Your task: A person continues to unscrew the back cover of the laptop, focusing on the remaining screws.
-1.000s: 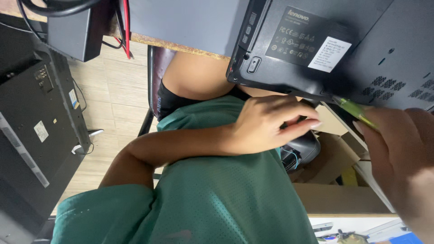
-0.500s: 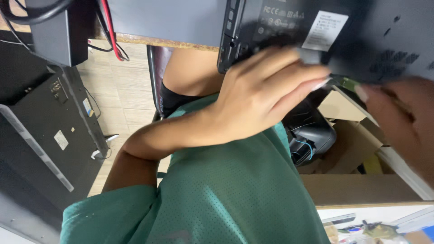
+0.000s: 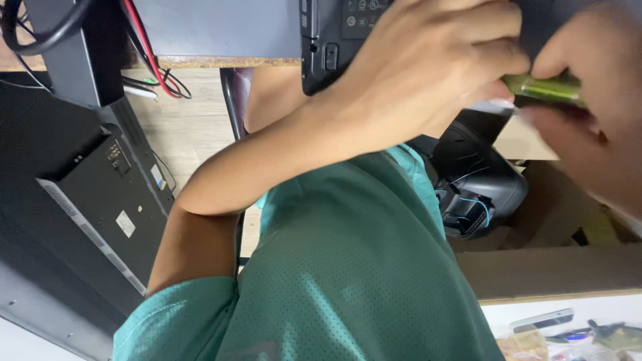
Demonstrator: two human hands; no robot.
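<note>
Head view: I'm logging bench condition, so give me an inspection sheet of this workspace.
Surface: wooden desk edge, mostly hidden.
Job's things: black laptop, underside showing; green tool.
Clutter: small items on white top; dark gear in a cardboard box.
Hands: left hand on laptop; right hand grips green tool.
Cables: red and black wires hang at desk edge.
Surroundings: black monitor leaning, wood floor.
</note>
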